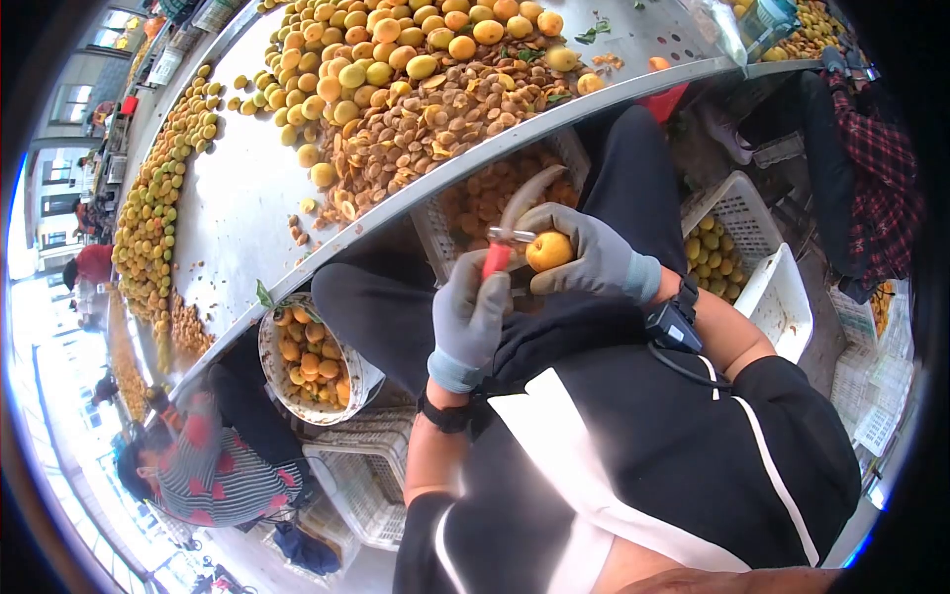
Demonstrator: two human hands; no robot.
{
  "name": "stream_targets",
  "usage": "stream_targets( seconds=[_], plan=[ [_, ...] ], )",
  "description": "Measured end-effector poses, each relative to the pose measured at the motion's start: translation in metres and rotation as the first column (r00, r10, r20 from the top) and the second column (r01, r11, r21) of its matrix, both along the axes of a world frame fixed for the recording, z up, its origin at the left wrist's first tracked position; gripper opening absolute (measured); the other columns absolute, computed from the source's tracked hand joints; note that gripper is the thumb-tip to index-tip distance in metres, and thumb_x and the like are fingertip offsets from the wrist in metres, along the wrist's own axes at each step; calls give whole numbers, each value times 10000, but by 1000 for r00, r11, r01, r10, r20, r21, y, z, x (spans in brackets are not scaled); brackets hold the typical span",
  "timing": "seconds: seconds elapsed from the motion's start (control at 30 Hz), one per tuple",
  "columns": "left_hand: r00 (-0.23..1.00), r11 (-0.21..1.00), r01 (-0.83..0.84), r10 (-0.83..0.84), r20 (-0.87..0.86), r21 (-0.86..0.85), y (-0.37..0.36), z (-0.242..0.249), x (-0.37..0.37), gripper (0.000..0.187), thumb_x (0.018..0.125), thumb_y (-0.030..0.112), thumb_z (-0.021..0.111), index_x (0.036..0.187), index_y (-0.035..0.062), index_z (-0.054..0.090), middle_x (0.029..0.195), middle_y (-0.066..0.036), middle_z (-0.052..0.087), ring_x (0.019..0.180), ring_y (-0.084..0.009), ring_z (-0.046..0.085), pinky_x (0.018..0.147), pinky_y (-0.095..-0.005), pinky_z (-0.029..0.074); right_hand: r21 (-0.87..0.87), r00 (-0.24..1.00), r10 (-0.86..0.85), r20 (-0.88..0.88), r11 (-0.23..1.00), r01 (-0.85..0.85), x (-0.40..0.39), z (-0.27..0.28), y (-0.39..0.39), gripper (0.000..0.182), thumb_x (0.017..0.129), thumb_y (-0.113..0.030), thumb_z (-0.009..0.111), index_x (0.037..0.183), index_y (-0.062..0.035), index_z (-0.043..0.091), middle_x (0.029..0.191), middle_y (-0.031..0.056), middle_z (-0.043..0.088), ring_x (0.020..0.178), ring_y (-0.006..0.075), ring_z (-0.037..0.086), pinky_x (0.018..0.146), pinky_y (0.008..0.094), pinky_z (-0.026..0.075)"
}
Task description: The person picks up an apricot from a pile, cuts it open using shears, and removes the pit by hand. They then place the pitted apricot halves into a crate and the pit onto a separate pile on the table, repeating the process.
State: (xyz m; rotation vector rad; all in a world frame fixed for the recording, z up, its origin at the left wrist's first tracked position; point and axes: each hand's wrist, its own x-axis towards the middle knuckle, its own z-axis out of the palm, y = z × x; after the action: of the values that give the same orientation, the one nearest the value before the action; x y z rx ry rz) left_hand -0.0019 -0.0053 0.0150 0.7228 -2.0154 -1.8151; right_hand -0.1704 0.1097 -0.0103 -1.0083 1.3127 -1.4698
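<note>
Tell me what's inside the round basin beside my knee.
The round basin holds halved yellow-orange fruit, heaped near its rim. Whatever lies under that top layer, and the basin's bottom, is covered.

The person wears a black short-sleeved top (633, 445) crossed by broad white stripes, one band running diagonally over the chest and a thinner line along the shoulder and sleeve. Black trousers (396, 317) cover the legs. Both hands are in grey knitted work gloves with paler blue-grey ribbed cuffs: the left hand (470, 317) and the right hand (589, 252). A black band (445, 416) circles the left wrist. A black boxy device (673, 322) is strapped at the right wrist, with a thin black cable trailing from it along the forearm.
</note>
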Motion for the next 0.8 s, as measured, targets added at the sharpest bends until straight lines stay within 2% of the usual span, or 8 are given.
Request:
stream_targets(
  seconds=[0.03, 0.07, 0.1, 0.17, 0.27, 0.53, 0.73, 0.8],
  plan=[
    [998, 985, 40, -31, 55, -171, 1, 2, -1, 254, 952, 248, 540, 1069, 27, 589, 713, -12, 585, 595, -68, 521, 554, -213, 413, 0, 1000, 1, 3, 1000, -1, 1, 2, 1, 506, 738, -113, 793, 1166, -66, 526, 1091, 43, 570, 1015, 129, 549, 907, 283, 446],
    [998, 985, 40, -31, 58, -171, 1, 1, -2, 254, 952, 248, 540, 1069, 27, 589, 713, -12, 585, 595, -68, 521, 554, -213, 413, 24, 995, 10, 98, 1000, -13, 3, 5, 3, 535, 715, -103, 806, 1170, -64, 528, 1108, 39, 556, 1035, 134, 537, 919, 283, 433],
    [996, 955, 73, -55, 70, -288, 1, 0, -2, 246, 929, 234, 574, 1068, 31, 580, 717, -67, 612, 612, -157, 587, 564, -261, 450, 47, 981, 18, 193, 998, -27, 3, 7, 3, 564, 693, -93, 820, 1174, -62, 529, 1125, 34, 543, 1055, 139, 526, 932, 284, 420],
    [994, 902, 102, -75, 79, -420, 1, 1, -2, 248, 893, 231, 617, 1059, 52, 576, 763, -150, 654, 682, -311, 665, 573, -334, 496, 49, 987, 14, 160, 999, -23, 4, 6, 4, 548, 693, -95, 821, 1160, -66, 536, 1118, 36, 542, 1047, 142, 528, 927, 285, 421],
    [991, 846, 122, -72, 117, -520, 1, 2, 0, 249, 887, 240, 622, 1059, 65, 578, 763, -150, 650, 672, -315, 659, 568, -344, 498, 37, 992, 12, 128, 999, -17, 6, 2, 5, 516, 698, -86, 816, 1138, -71, 548, 1100, 37, 541, 1026, 147, 535, 914, 286, 424],
    [986, 846, 134, -61, 156, -517, 1, 0, 10, 258, 882, 263, 622, 1057, 78, 576, 743, -160, 630, 653, -339, 636, 546, -372, 482, 30, 998, 36, 49, 999, -38, 7, 1, 3, 459, 708, -64, 801, 1101, -71, 563, 1074, 38, 544, 999, 149, 537, 897, 288, 425],
    [981, 828, 154, -65, 182, -538, 0, -4, 14, 252, 883, 271, 617, 1043, 81, 574, 723, -154, 614, 636, -344, 618, 531, -387, 467, 80, 993, 54, 106, 995, -63, 10, -1, 3, 466, 689, -74, 806, 1091, -69, 570, 1064, 37, 542, 992, 147, 536, 890, 291, 422],
    [981, 813, 158, -64, 183, -561, 0, -3, 15, 251, 883, 274, 616, 1040, 83, 574, 722, -152, 612, 637, -343, 617, 530, -389, 465, 103, 980, 67, 187, 991, -87, 10, -3, 4, 452, 691, -86, 800, 1083, -67, 574, 1065, 33, 542, 991, 149, 537, 888, 292, 421]
  ],
)
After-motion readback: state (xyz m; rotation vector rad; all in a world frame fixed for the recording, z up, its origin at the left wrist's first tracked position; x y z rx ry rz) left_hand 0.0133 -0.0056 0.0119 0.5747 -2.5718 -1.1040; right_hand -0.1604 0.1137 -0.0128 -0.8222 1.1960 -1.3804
